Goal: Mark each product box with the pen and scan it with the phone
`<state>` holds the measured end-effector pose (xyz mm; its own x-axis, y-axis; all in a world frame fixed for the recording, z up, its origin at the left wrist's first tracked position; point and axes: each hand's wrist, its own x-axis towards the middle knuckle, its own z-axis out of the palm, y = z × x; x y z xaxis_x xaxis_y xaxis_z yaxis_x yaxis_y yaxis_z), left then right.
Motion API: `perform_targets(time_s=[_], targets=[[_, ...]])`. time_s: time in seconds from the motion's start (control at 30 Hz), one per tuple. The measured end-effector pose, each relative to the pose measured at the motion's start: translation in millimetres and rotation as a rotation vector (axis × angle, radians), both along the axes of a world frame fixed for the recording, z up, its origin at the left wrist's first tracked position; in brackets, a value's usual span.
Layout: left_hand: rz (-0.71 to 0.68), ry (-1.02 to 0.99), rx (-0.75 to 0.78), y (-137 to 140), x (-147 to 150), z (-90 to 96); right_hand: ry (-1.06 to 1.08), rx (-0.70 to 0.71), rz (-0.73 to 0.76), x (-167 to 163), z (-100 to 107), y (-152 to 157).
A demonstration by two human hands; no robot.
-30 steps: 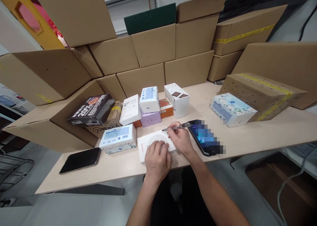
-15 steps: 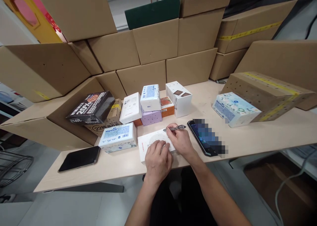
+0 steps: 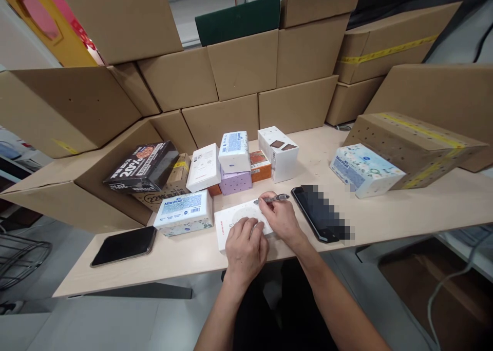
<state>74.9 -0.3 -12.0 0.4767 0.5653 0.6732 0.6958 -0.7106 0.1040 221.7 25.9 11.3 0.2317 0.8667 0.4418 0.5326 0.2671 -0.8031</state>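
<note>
A white box (image 3: 221,228) with red lettering and a grey round print lies flat near the table's front edge. Over its near side my left hand (image 3: 247,246) is closed, fingers bent together on the top face; the thumb is partly hidden. My right hand (image 3: 281,217) pinches a pen (image 3: 278,198), its tip low over the box's upper right part. Right of that hand lies a dark phone (image 3: 314,215), partly covered by a blurred patch. Left of the white box sits a Manhua tissue pack (image 3: 184,212).
Behind stand a stacked tissue pack (image 3: 234,153), a purple box (image 3: 235,182), an orange box (image 3: 260,166) and a white carton (image 3: 283,156). A black box (image 3: 142,166) and another phone (image 3: 123,246) are left. Right is a floral tissue pack (image 3: 365,170). Cardboard boxes (image 3: 219,125) wall the back.
The screen of the phone on the right has turned from lit blue to dark. Both hands, the pen and the white box look practically unmoved.
</note>
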Motion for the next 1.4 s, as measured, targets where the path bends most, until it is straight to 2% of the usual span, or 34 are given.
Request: perform_targets(time_s=[0.13,0.27,0.33,0.37,0.43,0.5,0.7,0.87,1.0,1.13,1.27,1.33,1.4], targets=[[0.0,0.0,0.008,0,0,0.9,0.076,0.074,-0.041,-1,-8,-1],[0.006,0.008,0.011,1,-1,2.0,0.13,0.182,-0.168,9,-15,-15],[0.028,0.009,0.014,3,-1,2.1,0.032,0.223,-0.207,19,-16,-29],[0.048,0.006,0.021,4,-1,1.9,-0.085,0.213,-0.216,24,-16,-38],[0.095,0.0,0.047,5,-1,1.3,-0.376,0.119,-0.237,32,-17,-53],[0.121,0.001,0.079,7,-1,0.4,-0.576,-0.001,-0.268,36,-17,-64],[0.062,0.027,0.138,7,-3,-0.3,-0.898,-0.235,-0.293,29,-18,-63],[0.042,0.021,0.153,7,-3,1.0,-0.897,-0.267,-0.273,29,-20,-53],[0.034,0.015,0.15,8,-4,1.1,-0.888,-0.254,-0.289,34,-17,-58],[0.012,0.007,0.153,8,-5,0.8,-0.88,-0.2,-0.454,49,-12,-78],[-0.037,-0.026,0.13,9,-5,1.4,-0.84,-0.316,-0.678,72,-26,-98],[-0.062,-0.036,0.122,10,-2,1.7,-0.799,-0.379,-0.685,80,-37,-103],[-0.07,-0.034,0.116,10,1,1.8,-0.764,-0.383,-0.634,83,-45,-103]])
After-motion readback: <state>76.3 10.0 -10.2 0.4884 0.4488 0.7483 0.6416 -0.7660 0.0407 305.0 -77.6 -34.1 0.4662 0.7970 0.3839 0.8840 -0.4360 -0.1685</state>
